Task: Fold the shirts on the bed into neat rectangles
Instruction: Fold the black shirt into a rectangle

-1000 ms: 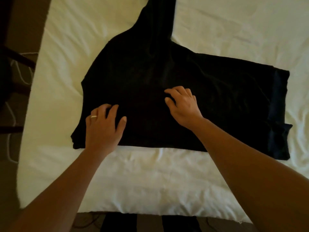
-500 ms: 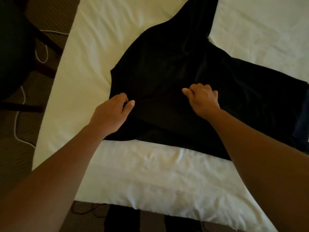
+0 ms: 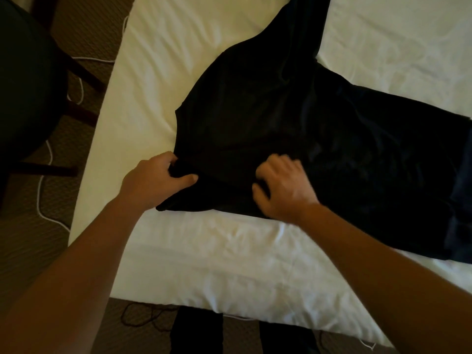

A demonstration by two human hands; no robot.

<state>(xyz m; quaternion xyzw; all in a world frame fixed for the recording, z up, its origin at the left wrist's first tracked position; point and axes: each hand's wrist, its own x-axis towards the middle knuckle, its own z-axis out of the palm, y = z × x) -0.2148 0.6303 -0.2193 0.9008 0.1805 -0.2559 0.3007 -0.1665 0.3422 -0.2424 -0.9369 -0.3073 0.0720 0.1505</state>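
A black long-sleeved shirt [image 3: 293, 129] lies spread on the white bed [image 3: 229, 264], one sleeve running up toward the top edge of the view and its body stretching off to the right. My left hand [image 3: 155, 182] grips a bunch of fabric at the shirt's near left corner, fingers and thumb curled round it. My right hand [image 3: 283, 190] sits on the shirt near its lower edge with its fingers curled into the cloth; motion blur hides whether it pinches any fabric.
The bed's left edge runs diagonally beside brown carpet with a white cable [image 3: 40, 200] on it. A dark chair [image 3: 25, 80] with wooden legs stands at the left. A black cable [image 3: 143, 315] lies on the floor by the bed's near edge.
My left hand went from lying flat on the shirt to gripping its near left corner. My right hand slid left along the lower edge. The view shifted left.
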